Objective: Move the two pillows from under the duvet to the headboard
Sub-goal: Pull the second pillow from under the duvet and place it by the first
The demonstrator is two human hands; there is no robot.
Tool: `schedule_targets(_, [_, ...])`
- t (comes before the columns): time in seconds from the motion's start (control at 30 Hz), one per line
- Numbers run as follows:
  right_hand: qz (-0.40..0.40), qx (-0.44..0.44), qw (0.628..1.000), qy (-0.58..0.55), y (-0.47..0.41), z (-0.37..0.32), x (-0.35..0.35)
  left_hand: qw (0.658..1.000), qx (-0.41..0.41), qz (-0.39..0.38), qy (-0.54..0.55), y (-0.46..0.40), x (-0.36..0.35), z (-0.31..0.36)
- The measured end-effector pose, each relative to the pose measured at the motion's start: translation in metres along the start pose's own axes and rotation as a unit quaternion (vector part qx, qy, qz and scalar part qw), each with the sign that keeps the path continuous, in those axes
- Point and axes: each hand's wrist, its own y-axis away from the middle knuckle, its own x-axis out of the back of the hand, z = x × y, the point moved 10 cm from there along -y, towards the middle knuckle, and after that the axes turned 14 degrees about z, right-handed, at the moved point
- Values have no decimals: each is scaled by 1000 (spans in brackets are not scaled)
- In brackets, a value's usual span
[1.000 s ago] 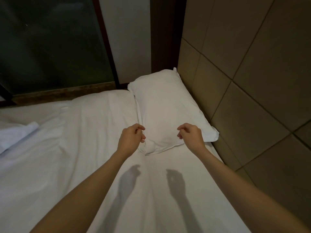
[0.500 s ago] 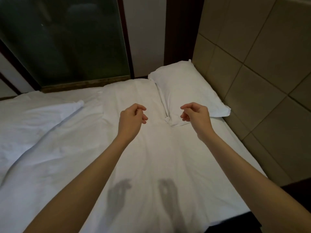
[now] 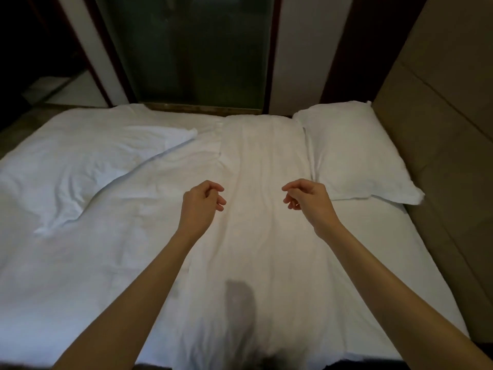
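— One pillow [image 3: 354,153] lies against the headboard [image 3: 437,145]; where's the second?

— Probably beneath the duvet [image 3: 88,166], left. Both hands, left hand [image 3: 204,201] and right hand [image 3: 306,200], hover empty, fingers loosely curled. I'd lift the duvet edge first, then grip the pillow's ends.

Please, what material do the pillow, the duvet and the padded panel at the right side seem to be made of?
The pillow: white woven fabric, probably cotton, matte; it puffs softly and its corners crease. The duvet: the same kind of matte white cloth, with soft wrinkles and a folded edge. The headboard: beige upholstery in stitched panels, smooth with a slight sheen, possibly faux leather; the dim light leaves this open.
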Motion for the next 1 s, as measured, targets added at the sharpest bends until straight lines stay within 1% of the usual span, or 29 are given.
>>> schedule_targets(0.2, [-90,3,995,37,11,-1,-73,995,50,83,-19,2,67,-50])
schedule_targets(0.43, [-140,-38,989,22,27,-3,-150,986,84,140,-16,-11,143,-98])
schedule_targets(0.6, [-140,-80,987,5,40,-4,-227,978,116,173,-5,-41,211,-148])
schedule_targets(0.77, [-136,-105,985,-12,55,-5,-328,970,140,199,-13,-100,291,-206])
schedule_targets(0.87, [-124,-129,984,-19,63,-5,-403,968,154,198,-27,-145,344,-245])
schedule_targets(1.0, [-112,-167,979,-38,67,-5,-482,968,157,186,-56,-197,399,-281])
